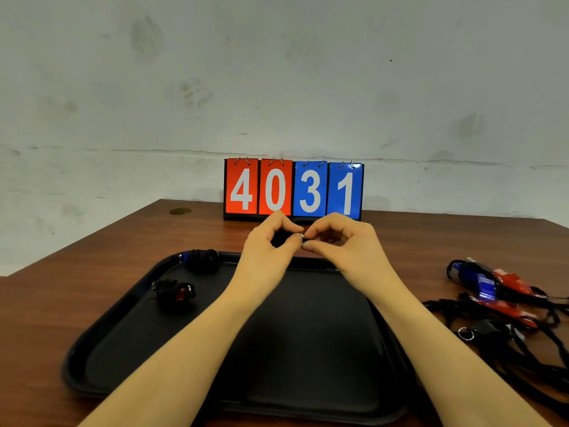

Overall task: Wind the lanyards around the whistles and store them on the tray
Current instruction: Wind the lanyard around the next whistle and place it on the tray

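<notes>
Over tray (pixel 129 322), both hands, left (pixel 271 241) and right (pixel 335 241), pinch 1 black whistle (pixel 281 238).

Both hands (pixel 303 241) pinch black whistle (pixel 281 238) above tray (pixel 92 343); 2 wound whistles (pixel 175 291) inside.

A flip scoreboard (pixel 293 189) stands at the table's far edge, at twelve o'clock, against the wall. Four ring-bound cards read, from nine o'clock to three o'clock, 4 and 0 in white on red (pixel 258 188), then 3 and 1 in white on blue (pixel 328 190), giving 4031. Nothing else on the table carries readable lettering.
</notes>
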Tool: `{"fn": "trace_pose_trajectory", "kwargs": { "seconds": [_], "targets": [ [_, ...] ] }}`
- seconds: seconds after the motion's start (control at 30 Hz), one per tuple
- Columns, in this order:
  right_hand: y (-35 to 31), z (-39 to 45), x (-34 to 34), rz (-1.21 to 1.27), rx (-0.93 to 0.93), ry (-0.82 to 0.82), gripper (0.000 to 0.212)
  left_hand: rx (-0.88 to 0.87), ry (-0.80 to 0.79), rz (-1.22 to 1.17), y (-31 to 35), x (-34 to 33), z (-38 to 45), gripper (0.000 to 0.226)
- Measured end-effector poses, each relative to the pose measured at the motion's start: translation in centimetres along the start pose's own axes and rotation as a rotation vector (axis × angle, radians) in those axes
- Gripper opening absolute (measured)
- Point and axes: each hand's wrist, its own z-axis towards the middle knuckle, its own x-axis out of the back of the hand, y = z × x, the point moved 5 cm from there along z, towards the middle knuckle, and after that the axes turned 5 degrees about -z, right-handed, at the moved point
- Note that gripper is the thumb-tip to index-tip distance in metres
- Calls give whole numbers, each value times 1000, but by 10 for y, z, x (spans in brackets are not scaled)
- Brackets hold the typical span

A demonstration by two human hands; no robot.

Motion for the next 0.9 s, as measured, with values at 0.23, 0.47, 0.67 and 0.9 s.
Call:
{"fn": "trace_pose_trajectory", "kwargs": {
  "seconds": [0.23, 0.47, 0.67, 0.9],
  "targets": [
    [4, -1, 3, 78, -97, -35, 12, 24, -120, 53, -3, -1, 0, 13],
    [11, -1, 4, 307, -255, -35, 6, -159, -196, 429, 4, -7, -5, 26],
    [12, -1, 1, 420, -276, -49, 6, -321, -173, 571, 7, -6, -4, 26],
    [10, 0, 2, 432, -255, -89, 8, -321, -159, 557, 8, -4, -5, 22]
  ]
}}
